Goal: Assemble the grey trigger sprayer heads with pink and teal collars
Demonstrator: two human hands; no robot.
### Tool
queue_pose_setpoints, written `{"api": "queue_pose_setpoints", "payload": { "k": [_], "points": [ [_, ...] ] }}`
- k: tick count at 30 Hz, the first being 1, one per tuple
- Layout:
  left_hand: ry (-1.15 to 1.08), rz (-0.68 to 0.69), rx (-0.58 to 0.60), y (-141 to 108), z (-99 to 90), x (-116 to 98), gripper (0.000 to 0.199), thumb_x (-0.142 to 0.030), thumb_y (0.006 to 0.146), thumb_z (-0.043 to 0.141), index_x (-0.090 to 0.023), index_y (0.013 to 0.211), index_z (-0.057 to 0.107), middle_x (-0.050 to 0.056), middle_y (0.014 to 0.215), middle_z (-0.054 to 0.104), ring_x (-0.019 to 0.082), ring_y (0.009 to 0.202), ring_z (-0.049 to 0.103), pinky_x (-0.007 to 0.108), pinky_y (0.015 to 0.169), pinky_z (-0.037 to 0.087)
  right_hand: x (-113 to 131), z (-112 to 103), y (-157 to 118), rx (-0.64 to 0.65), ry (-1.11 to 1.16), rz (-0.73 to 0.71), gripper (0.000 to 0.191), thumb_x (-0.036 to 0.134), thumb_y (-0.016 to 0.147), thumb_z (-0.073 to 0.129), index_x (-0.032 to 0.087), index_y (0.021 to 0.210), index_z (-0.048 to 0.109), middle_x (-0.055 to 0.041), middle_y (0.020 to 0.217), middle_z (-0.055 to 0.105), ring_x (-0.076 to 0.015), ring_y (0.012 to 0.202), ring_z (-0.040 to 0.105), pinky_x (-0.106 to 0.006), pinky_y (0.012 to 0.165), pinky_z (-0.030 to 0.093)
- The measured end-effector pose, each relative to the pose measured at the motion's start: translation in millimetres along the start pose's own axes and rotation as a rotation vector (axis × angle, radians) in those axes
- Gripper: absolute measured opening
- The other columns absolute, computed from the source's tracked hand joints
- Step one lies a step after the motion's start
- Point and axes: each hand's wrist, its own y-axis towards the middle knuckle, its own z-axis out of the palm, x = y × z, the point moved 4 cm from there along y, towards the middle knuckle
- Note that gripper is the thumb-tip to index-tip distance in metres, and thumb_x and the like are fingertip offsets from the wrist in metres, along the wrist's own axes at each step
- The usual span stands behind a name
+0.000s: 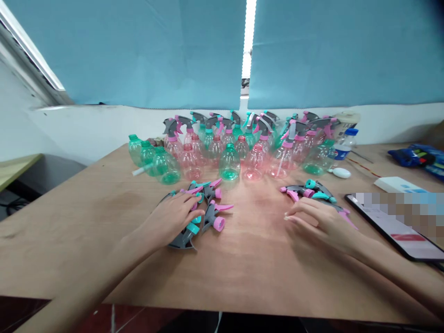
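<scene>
At the far left a pale green board (19,171) sits lower than the wooden table (86,231), and on the table a loose white tube (141,169) lies against the green plastic bottles (154,159) at the left end of the group. The left hand (169,219) rests on a heap of grey spray trigger heads (183,240) with pink and teal parts; its fingers are a little spread and lie over them, and I cannot see them pinching any one. Behind this hand stand the pink plastic bottles (189,162) in several rows, mixed with the green ones, and many of them carry trigger heads on their necks. The right hand (321,222) lies just in front of a second heap of trigger heads (308,190), with its fingers close together and lightly bent, pinching nothing. Further right are a small water bottle (342,150) with a blue cap, a white oval object (340,172), a phone (391,226) with its upper part pixelated, a white box (398,185) and a blue packet (414,156) cut off by the picture edge. The left heap has at least four heads and the right heap at least three, but they overlap. The bottles are more than twenty, and the front ones hide those behind, so I cannot give the exact number
</scene>
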Motion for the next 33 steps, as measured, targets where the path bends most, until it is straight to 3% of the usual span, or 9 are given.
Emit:
{"api": "queue_pose_setpoints", "payload": {
  "k": [3, 8, 15, 19, 23, 28, 33],
  "points": [
    [0.024, 0.029, 0.048, -6, -4.7, -10, 0.035, -0.042, 0.095, 0.039, -0.019, 0.112, 0.061, 0.009, 0.115, 0.063, 0.026, 0.112, 0.054, 0.041, 0.096, 0.04, -3, 2, -2, 0.02, 0.001, 0.024, 0.02, 0.035, 0.092, 0.046, 0.022, 0.089, 0.062, -0.0048, 0.088, 0.066, -0.0188, 0.08, 0.062, -0.031, 0.069, 0.049],
    [0.024, 0.044, 0.034, -11, -12.4, -22, 0.028, -0.04, 0.093, 0.043, -0.025, 0.107, 0.062, 0.008, 0.125, 0.059, 0.029, 0.123, 0.046, 0.046, 0.098, 0.038, -4, 7, -3, 0.026, 0.011, 0.033, 0.02, 0.035, 0.092, 0.047, 0.023, 0.089, 0.063, -0.0042, 0.09, 0.067, -0.0188, 0.082, 0.063, -0.031, 0.071, 0.05],
    [0.053, 0.026, 0.022, 8, -13.2, -34, 0.035, -0.042, 0.091, 0.048, -0.024, 0.12, 0.055, 0.01, 0.123, 0.057, 0.03, 0.113, 0.051, 0.044, 0.091, 0.042, 2, -3, 1, -0.006, -0.011, -0.004, 0.024, 0.033, 0.094, 0.042, 0.021, 0.089, 0.062, -0.0054, 0.088, 0.067, -0.0193, 0.082, 0.063, -0.031, 0.07, 0.049],
    [-0.038, 0.14, 0.101, 37, -19.3, -66, 0.029, -0.036, 0.09, 0.051, -0.021, 0.114, 0.06, 0.01, 0.118, 0.059, 0.028, 0.107, 0.055, 0.04, 0.087, 0.045, -11, -20, -6, -0.07, -0.056, 0.1, 0.024, 0.034, 0.093, 0.043, 0.022, 0.087, 0.063, -0.0063, 0.088, 0.066, -0.0194, 0.079, 0.063, -0.03, 0.065, 0.049],
    [-0.13, 0.273, 0.163, 73, -17.5, -105, 0.034, -0.036, 0.092, 0.049, -0.017, 0.119, 0.056, 0.01, 0.116, 0.06, 0.025, 0.104, 0.057, 0.036, 0.086, 0.045, -41, -30, -24, -0.057, -0.115, 0.233, 0.023, 0.037, 0.091, 0.045, 0.022, 0.093, 0.063, -0.0083, 0.098, 0.065, -0.0223, 0.087, 0.063, -0.035, 0.073, 0.051],
    [-0.162, 0.47, 0.155, 127, 10.8, -144, 0.027, -0.026, 0.093, 0.047, -0.016, 0.116, 0.057, 0.009, 0.109, 0.061, 0.021, 0.093, 0.061, 0.03, 0.076, 0.046, -71, -29, -47, 0.001, -0.185, 0.292, 0.036, 0.046, 0.088, 0.05, 0.022, 0.113, 0.059, -0.0124, 0.117, 0.058, -0.028, 0.106, 0.058, -0.044, 0.089, 0.048],
    [-0.12, 0.538, 0.116, 183, 41.2, -175, 0.024, -0.013, 0.094, 0.041, -0.015, 0.107, 0.06, 0.009, 0.111, 0.061, 0.02, 0.101, 0.058, 0.03, 0.082, 0.046, -77, -20, -49, 0.062, -0.224, 0.251, 0.06, 0.052, 0.085, 0.053, 0.02, 0.135, 0.043, -0.0171, 0.135, 0.046, -0.0319, 0.123, 0.046, -0.049, 0.098, 0.042]
  ]
}}
